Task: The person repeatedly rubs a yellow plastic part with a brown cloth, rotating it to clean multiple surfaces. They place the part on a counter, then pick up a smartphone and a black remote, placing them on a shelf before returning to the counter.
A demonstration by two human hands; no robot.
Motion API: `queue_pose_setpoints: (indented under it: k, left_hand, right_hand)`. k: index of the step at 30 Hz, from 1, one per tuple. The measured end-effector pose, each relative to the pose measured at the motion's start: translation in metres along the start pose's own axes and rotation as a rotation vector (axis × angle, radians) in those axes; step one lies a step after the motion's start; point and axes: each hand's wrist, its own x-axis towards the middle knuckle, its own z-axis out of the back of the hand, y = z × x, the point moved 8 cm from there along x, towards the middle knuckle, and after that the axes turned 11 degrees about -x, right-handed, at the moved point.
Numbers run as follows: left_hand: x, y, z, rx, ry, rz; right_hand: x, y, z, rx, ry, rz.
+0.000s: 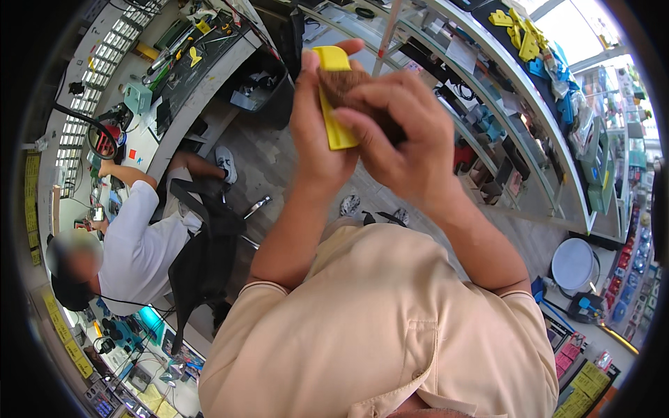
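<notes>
My left hand (317,132) is closed round a long, flat yellow plastic piece (339,130) with a rounded top end, held upright in front of me. Against its face, my right hand (411,132) presses a brown, streaky-textured object (341,85) pinched in curled fingers. Whether this is a brush or a pad I cannot tell, as the fingers cover much of it. Both hands are raised close together above the floor, and the right one is slightly blurred.
A person in a white shirt (132,244) sits at a cluttered workbench (150,132) on the left. Glass shelving (488,76) curves along the right, topped with more yellow pieces (519,31). A black bin (261,87) stands beyond my left hand; a round white lid-like object (575,265) is at right.
</notes>
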Motion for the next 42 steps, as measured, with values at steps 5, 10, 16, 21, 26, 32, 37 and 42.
queue_pose_setpoints:
  k: [5, 10, 16, 21, 26, 32, 37, 42]
  left_hand:
    - [0.000, 0.003, 0.015, -0.086, -0.115, -0.094]
    - [-0.006, -0.005, 0.003, -0.112, -0.067, -0.185]
    - [-0.002, -0.010, 0.008, 0.014, -0.254, -0.313]
    - [0.018, -0.018, 0.022, -0.116, -0.084, -0.117]
    - [0.012, -0.015, 0.004, -0.098, -0.167, -0.144]
    - [0.017, -0.015, 0.007, -0.110, -0.234, -0.182]
    - [0.012, -0.013, -0.002, -0.070, -0.293, -0.177]
    - [0.012, 0.000, 0.006, -0.095, -0.283, -0.129]
  right_hand:
    - [-0.018, 0.001, -0.008, 0.026, 0.030, -0.009]
    - [-0.011, 0.003, -0.008, 0.009, 0.013, 0.011]
    - [-0.005, -0.007, -0.013, 0.000, -0.001, -0.032]
    - [-0.028, 0.010, -0.026, 0.290, 0.182, -0.056]
    - [-0.001, -0.053, -0.007, 0.807, 0.011, -0.635]
    - [-0.008, -0.032, -0.031, 0.784, 0.179, -0.532]
    - [-0.014, -0.027, -0.025, 0.832, 0.100, -0.478]
    - [-0.021, -0.035, -0.024, 0.851, 0.102, -0.635]
